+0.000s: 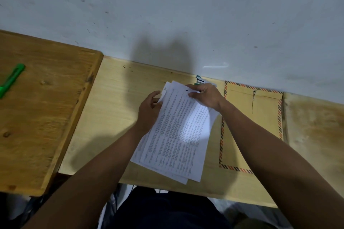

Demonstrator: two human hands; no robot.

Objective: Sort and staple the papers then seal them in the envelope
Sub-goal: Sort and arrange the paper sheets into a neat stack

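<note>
A loose stack of printed white papers [178, 132] lies slanted on the pale wooden desk [111, 113], its sheets fanned apart at the edges. My left hand [149, 109] grips the stack's upper left edge, with a folded corner by its thumb. My right hand [204, 95] pinches the top right corner of the sheets. Just behind my right hand, a small stapler [200, 81] pokes out against the wall, mostly hidden. A brown string-tie envelope [260, 121] with a striped orange and black border lies flat to the right, partly under my right forearm.
A darker wooden board or desk [46, 113] adjoins on the left, with a green pen-like object [11, 80] on it. A grey-white wall [167, 15] runs directly behind the desk. Dark trousers [167, 210] show below the desk's front edge.
</note>
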